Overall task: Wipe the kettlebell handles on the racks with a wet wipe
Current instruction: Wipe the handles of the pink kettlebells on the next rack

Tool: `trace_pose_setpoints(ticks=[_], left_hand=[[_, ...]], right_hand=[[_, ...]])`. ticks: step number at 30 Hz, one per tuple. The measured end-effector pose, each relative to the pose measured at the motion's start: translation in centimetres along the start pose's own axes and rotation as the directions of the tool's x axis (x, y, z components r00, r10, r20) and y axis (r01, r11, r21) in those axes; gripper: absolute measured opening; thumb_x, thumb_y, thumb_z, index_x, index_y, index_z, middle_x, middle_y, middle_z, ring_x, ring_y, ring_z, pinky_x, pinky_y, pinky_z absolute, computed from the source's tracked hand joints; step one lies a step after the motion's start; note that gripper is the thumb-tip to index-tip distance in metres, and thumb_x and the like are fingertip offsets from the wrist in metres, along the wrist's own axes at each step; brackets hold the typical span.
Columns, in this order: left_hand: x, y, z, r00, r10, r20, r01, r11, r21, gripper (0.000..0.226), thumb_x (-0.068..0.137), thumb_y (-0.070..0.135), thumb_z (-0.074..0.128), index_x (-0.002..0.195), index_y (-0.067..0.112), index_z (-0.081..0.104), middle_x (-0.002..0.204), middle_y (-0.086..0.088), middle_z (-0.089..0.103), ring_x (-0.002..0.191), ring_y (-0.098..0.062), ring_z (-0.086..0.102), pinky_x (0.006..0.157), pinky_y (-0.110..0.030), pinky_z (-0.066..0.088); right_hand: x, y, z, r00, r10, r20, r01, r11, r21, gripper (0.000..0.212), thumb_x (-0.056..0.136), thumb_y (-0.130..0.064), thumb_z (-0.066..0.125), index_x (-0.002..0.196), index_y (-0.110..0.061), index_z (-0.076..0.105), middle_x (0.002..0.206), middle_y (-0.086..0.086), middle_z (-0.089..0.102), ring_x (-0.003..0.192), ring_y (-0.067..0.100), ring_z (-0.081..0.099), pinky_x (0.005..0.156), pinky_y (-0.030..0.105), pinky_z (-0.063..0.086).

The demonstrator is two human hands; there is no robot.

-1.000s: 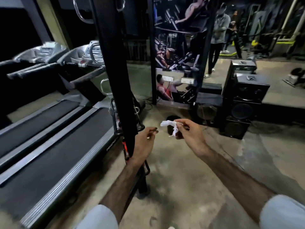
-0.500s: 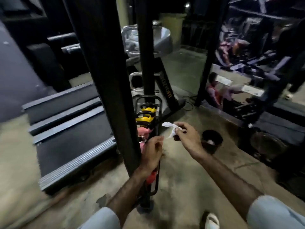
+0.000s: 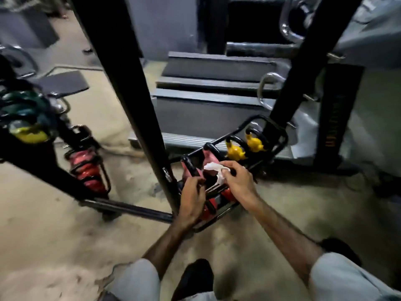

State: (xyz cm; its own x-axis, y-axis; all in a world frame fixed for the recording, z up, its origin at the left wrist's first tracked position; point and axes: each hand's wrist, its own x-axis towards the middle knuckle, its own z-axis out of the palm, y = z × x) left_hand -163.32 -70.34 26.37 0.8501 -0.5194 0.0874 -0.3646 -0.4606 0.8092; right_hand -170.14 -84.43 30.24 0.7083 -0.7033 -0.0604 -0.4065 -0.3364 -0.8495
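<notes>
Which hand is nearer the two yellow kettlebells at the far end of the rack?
Right. The right hand, pinching the white wet wipe, sits just short of the yellow kettlebells. The left hand is further back, on a black handle beside the black upright post.

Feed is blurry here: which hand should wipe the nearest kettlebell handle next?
Right. The right hand pinches the crumpled white wet wipe just beside the pink kettlebell's black handle, which the left hand steadies.

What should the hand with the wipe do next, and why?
Probably press the wet wipe onto the black handle and rub along it. The right hand pinches the wipe right beside that handle, while the left hand seems to steady it.
</notes>
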Motion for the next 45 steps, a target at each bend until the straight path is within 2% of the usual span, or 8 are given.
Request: trace_pose_setpoints(ticks=[14,17,20,24,30,36,39,45], left_hand=[[7.9,-0.8,1.2,0.912,-0.224,-0.343,0.244,0.97,0.015,0.027,0.09,-0.003,0.051,0.113,0.002,0.065,0.119,-0.014,0.058,0.112,-0.021,0.055,0.098,-0.01,0.032],[9.8,0.4,0.7,0.895,-0.394,-0.211,0.386,0.919,-0.077,0.029,0.088,-0.009,0.048,0.114,-0.007,0.061,0.106,-0.005,0.058,0.092,0.003,0.06,0.078,0.0,0.038],[11.7,0.1,0.6,0.885,-0.454,-0.101,0.454,0.891,-0.019,0.03,0.078,-0.014,0.056,0.107,-0.01,0.064,0.093,-0.009,0.06,0.089,-0.014,0.061,0.062,-0.004,0.042],[12.6,0.3,0.1,0.876,-0.475,-0.085,0.482,0.85,0.21,0.03,0.072,0.006,0.076,0.102,0.005,0.073,0.098,-0.007,0.072,0.097,-0.018,0.065,0.085,-0.018,0.048],[14.6,0.2,-0.4,0.841,-0.522,-0.145,0.539,0.783,0.31,0.015,0.068,0.017,0.08,0.082,0.017,0.077,0.084,0.0,0.074,0.083,-0.013,0.068,0.072,-0.02,0.048],[15.3,0.6,-0.3,0.838,-0.535,-0.105,0.535,0.769,0.35,0.02,0.067,0.01,0.082,0.084,0.013,0.073,0.085,-0.003,0.073,0.076,-0.014,0.067,0.071,-0.026,0.057],[15.5,0.3,-0.6,0.845,-0.531,-0.07,0.515,0.768,0.381,0.021,0.069,0.012,0.081,0.088,0.015,0.075,0.088,-0.001,0.073,0.083,-0.014,0.068,0.078,-0.03,0.058],[15.7,0.1,-1.4,0.798,-0.6,0.053,0.567,0.778,0.27,0.027,0.074,0.006,0.076,0.1,0.012,0.074,0.097,-0.007,0.073,0.088,-0.017,0.07,0.076,-0.033,0.06]], right_hand=[[7.7,2.8,3.7,0.953,-0.1,0.287,0.09,0.995,0.048,0.012,0.086,-0.014,0.069,0.096,-0.019,0.07,0.086,-0.013,0.068,0.08,-0.002,0.061,0.071,0.004,0.043],[8.1,3.9,4.5,0.912,-0.123,0.392,0.117,0.992,0.04,0.011,0.086,-0.022,0.069,0.097,-0.019,0.07,0.089,-0.01,0.071,0.084,0.003,0.064,0.077,0.019,0.05],[8.4,3.8,5.1,0.861,-0.132,0.491,0.111,0.991,0.071,0.013,0.089,-0.022,0.067,0.1,-0.016,0.072,0.087,-0.01,0.069,0.076,-0.011,0.06,0.07,0.004,0.042],[8.4,4.8,5.6,0.834,-0.131,0.535,0.083,0.99,0.113,0.014,0.093,-0.022,0.063,0.101,-0.018,0.074,0.084,-0.011,0.07,0.072,-0.017,0.058,0.066,0.008,0.043],[8.1,6.8,5.4,0.773,-0.188,0.606,0.046,0.969,0.242,0.032,0.088,-0.004,0.064,0.104,-0.031,0.071,0.075,-0.025,0.07,0.075,-0.012,0.064,0.075,0.013,0.048],[9.2,7.3,6.2,0.722,-0.341,0.602,0.192,0.934,0.3,0.042,0.088,-0.011,0.069,0.128,-0.024,0.062,0.103,-0.003,0.071,0.093,0.005,0.065,0.087,0.023,0.053],[9.4,7.8,7.3,0.771,-0.385,0.507,0.305,0.922,0.237,0.027,0.091,-0.029,0.067,0.118,-0.03,0.069,0.088,0.003,0.071,0.081,0.02,0.068,0.077,0.039,0.055],[6.9,8.9,7.9,0.874,-0.062,0.482,-0.083,0.959,0.272,0.025,0.085,-0.027,0.074,0.109,-0.019,0.075,0.094,-0.006,0.076,0.085,0.003,0.07,0.08,0.027,0.055]])
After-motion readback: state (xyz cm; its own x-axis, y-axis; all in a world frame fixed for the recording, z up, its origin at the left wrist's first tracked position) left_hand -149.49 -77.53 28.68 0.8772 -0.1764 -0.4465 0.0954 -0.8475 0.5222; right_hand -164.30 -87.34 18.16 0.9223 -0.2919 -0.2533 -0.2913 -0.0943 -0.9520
